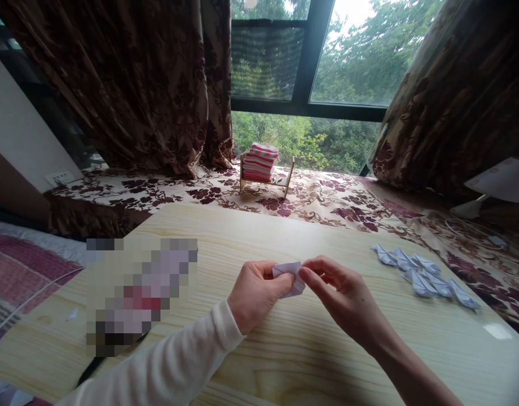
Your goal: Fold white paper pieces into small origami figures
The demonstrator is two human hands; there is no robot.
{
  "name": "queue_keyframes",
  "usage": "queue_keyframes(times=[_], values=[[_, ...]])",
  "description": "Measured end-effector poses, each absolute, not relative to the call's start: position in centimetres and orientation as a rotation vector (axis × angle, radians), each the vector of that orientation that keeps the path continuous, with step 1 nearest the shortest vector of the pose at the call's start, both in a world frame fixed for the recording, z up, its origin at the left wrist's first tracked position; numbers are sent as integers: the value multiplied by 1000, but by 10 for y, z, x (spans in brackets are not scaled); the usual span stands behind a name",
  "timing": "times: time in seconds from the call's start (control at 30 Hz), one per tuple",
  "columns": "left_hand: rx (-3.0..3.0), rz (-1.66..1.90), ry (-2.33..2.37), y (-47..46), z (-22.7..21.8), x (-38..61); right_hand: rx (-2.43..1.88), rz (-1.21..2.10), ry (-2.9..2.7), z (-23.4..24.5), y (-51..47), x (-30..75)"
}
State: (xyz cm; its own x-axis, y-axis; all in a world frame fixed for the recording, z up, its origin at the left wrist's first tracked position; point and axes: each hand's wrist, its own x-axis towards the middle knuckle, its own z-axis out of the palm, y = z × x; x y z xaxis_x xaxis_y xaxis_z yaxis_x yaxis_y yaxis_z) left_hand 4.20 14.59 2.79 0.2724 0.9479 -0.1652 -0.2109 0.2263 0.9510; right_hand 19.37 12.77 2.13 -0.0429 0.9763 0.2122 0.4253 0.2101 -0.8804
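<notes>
A small piece of folded white paper is held above the middle of the wooden table. My left hand pinches it from the left, with the thumb lying across its front. From the right, my right hand grips the paper's right edge between thumb and fingertips. Creases show on the paper's face; its back and the fingers behind it are hidden. Off to the right, several folded white paper pieces with pointed ends lie in a loose group on the table.
On the pale wooden table, a blurred-out object lies at the left, beside a paper scrap. A small wooden rack with folded striped cloths stands on the covered window ledge. At the far right is a lamp.
</notes>
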Motion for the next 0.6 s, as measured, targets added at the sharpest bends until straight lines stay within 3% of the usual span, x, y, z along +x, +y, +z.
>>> queue_keyframes(times=[0.6], values=[[1138, 987, 899, 150, 20, 37, -1309, 1002, -1503, 19, 128, 191]])
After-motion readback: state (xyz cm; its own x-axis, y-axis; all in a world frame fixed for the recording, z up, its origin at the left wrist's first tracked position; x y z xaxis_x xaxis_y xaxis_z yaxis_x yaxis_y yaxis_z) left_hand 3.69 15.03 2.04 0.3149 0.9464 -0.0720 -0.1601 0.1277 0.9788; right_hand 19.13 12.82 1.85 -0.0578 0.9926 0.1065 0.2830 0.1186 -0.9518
